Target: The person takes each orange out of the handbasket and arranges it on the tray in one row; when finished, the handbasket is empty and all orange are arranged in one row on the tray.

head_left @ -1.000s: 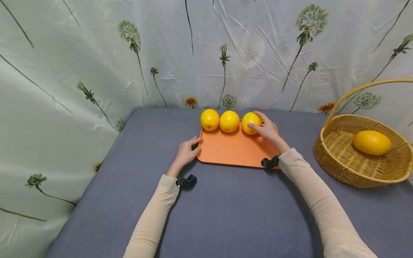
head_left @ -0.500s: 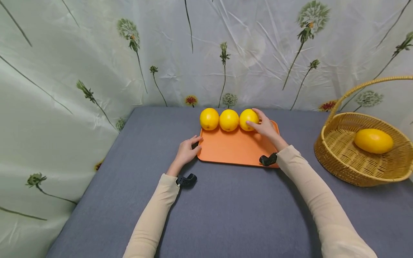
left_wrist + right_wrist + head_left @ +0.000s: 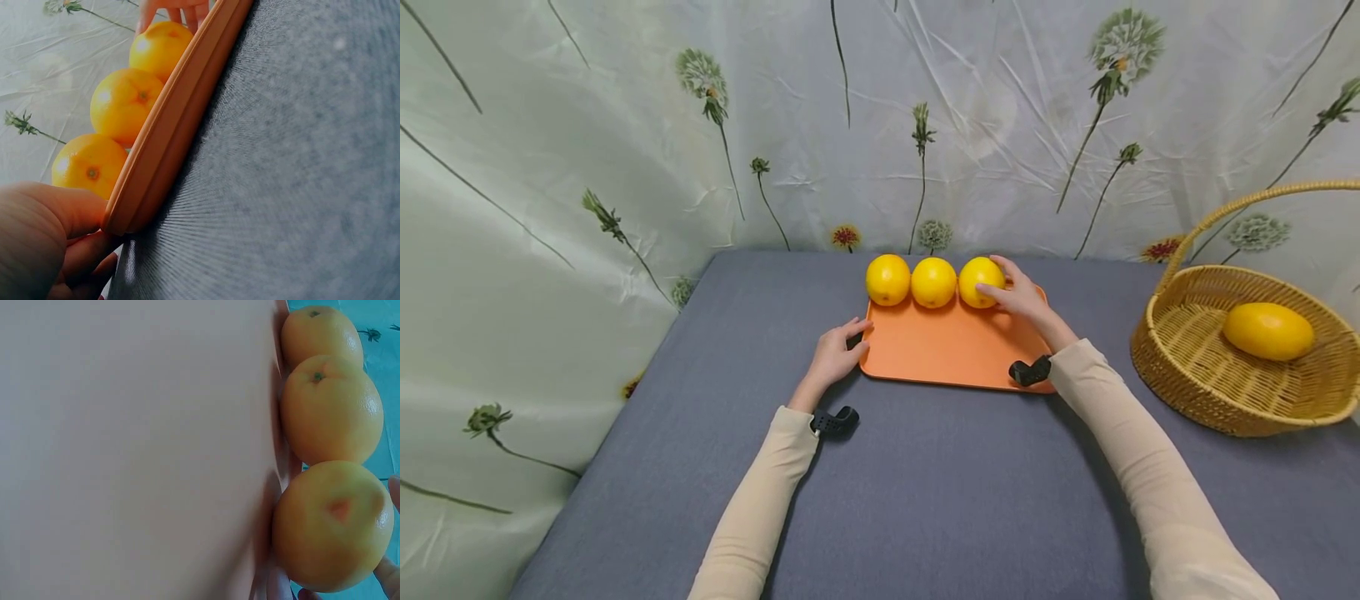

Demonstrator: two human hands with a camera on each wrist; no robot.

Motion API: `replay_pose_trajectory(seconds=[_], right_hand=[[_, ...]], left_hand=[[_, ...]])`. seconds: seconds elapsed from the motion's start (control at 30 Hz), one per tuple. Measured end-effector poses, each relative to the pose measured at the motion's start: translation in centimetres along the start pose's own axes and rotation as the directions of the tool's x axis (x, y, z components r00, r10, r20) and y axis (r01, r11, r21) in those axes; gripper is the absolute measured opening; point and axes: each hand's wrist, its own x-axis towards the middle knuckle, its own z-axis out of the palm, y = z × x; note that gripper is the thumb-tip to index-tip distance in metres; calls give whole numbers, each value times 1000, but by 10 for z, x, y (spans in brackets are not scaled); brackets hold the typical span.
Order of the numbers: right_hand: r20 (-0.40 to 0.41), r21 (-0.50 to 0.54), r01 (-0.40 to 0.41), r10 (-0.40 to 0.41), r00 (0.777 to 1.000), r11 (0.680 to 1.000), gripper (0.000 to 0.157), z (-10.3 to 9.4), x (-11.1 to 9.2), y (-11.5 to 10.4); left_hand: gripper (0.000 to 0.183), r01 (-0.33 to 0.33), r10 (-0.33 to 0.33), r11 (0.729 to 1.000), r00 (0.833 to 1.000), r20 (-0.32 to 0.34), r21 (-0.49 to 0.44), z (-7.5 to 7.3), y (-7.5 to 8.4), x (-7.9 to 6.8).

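Three oranges stand in a row along the far side of an orange tray (image 3: 951,350): a left orange (image 3: 888,281), a middle orange (image 3: 933,282) and a right orange (image 3: 981,282). My right hand (image 3: 1018,296) grips the right orange, thumb in front and fingers behind it. In the right wrist view this right orange (image 3: 334,528) is nearest, with only fingertips showing around it. At the tray's left edge, my left hand (image 3: 837,352) pinches the rim. The left wrist view shows a digit of my left hand (image 3: 47,225) against the tray corner, other fingers curled below.
A wicker basket (image 3: 1180,392) with a tall handle stands on the right, holding one larger yellow oval fruit (image 3: 1268,331). Grey-blue cloth covers the table (image 3: 955,492). A flower-printed curtain (image 3: 820,167) hangs behind and along the left side.
My right hand has shifted the right orange slightly left and back, narrowing its gap to the middle one. The left hand and tray stay in place.
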Motion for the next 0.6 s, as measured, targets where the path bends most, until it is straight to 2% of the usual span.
replay_pose_trajectory(seconds=[0.33, 0.6], right_hand=[[-27, -44, -36, 34, 999, 998, 78, -10, -7, 6], [-47, -57, -15, 13, 999, 998, 76, -24, -19, 4]], left_hand=[[43, 10, -10, 1000, 1000, 12, -8, 2, 0, 0], [43, 4, -4, 1000, 1000, 4, -13, 0, 0, 0]])
